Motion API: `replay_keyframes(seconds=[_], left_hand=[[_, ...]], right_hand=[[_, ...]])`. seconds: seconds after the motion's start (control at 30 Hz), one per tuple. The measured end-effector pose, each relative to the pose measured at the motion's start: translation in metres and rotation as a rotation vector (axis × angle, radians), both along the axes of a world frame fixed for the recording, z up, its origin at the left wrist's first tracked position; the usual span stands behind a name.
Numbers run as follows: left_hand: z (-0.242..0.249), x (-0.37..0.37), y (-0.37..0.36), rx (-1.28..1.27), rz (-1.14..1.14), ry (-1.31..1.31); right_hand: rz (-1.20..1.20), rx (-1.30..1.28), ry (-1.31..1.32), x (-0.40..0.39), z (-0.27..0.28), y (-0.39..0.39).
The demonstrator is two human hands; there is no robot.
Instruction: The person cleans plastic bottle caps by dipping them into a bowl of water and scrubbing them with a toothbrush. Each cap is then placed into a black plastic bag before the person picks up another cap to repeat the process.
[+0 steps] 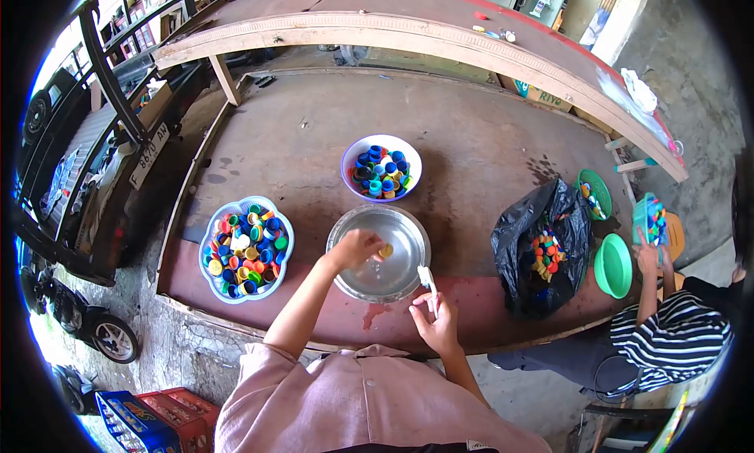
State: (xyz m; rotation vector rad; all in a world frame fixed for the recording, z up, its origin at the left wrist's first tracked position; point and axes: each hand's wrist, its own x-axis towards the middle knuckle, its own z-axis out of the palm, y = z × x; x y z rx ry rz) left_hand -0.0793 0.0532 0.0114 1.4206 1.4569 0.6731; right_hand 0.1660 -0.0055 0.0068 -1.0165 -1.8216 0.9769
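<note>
My left hand [356,249] is closed on a yellow bottle cap [386,250], held over a metal basin [338,229] of water. In my right hand [438,325] is a toothbrush [427,281], its white head pointing up beside the basin's right rim. Beyond the basin stands a white bowl with a purple rim [346,167], filled with bottle caps in blue, white, orange and other colours. To the left, a pale blue scalloped basin [206,253] holds many more coloured caps.
On the right, a black plastic bag [510,253] holds more caps, near a green bowl [613,266] and a green basket [601,187]. Another person [667,327] there holds a green container [649,219] of caps. A wooden beam [377,30] crosses the far side of the table [275,139].
</note>
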Motion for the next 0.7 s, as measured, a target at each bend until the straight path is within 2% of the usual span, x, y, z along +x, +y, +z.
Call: replay_keyframes(seconds=[0.07, 0.1, 0.17, 0.2, 0.27, 0.3, 0.33, 0.4, 0.43, 0.47, 0.53, 0.57, 0.63, 0.67, 0.7], left_hand=[[0.033, 0.0, -0.001, 0.059, 0.04, -0.167], [0.043, 0.002, -0.002, 0.061, 0.031, -0.168], [0.055, 0.004, -0.002, 0.188, 0.117, -0.328], [0.044, 0.005, 0.001, 0.19, 0.107, -0.328], [-0.006, 0.008, 0.006, 0.049, 0.213, -0.745], [-0.028, 0.006, 0.003, 0.104, 0.175, -0.177], [-0.032, 0.006, 0.0, 0.105, 0.17, -0.174], [-0.036, 0.007, -0.001, 0.25, 0.121, 0.27], [-0.02, 0.01, 0.001, 0.195, 0.166, 0.074], [-0.004, 0.011, 0.001, 0.185, 0.164, 0.073], [0.028, 0.011, 0.003, 0.301, 0.161, -0.091], [0.024, 0.012, 0.007, 0.321, 0.153, -0.337], [0.013, 0.009, 0.007, 0.258, 0.153, -0.379], [0.003, 0.008, 0.005, 0.187, 0.149, -0.422], [-0.018, 0.004, 0.004, 0.226, 0.126, 0.068]], right_hand=[[-0.001, 0.029, 0.011, 0.0, 0.0, 0.001], [-0.001, 0.056, 0.023, 0.0, -0.001, 0.002], [-0.012, 0.064, 0.02, 0.001, -0.002, 0.002], [-0.012, 0.07, 0.019, 0.002, -0.004, 0.003], [-0.026, 0.069, 0.031, 0.003, -0.006, 0.002], [-0.021, 0.043, 0.041, 0.003, -0.005, 0.001], [-0.016, 0.02, 0.051, 0.003, -0.005, 0.001], [-0.031, 0.052, 0.054, 0.004, -0.005, 0.003], [-0.043, 0.073, 0.059, 0.004, -0.006, 0.002], [-0.045, 0.063, 0.057, 0.006, -0.005, 0.0], [-0.057, 0.137, 0.018, 0.008, -0.001, 0.004], [-0.052, 0.14, 0.02, 0.01, -0.002, 0.004], [-0.103, -0.032, -0.025, 0.012, -0.007, 0.004], [-0.101, -0.03, -0.023, 0.009, -0.01, 0.006], [-0.178, -0.047, -0.007, 0.005, -0.015, 0.006]])
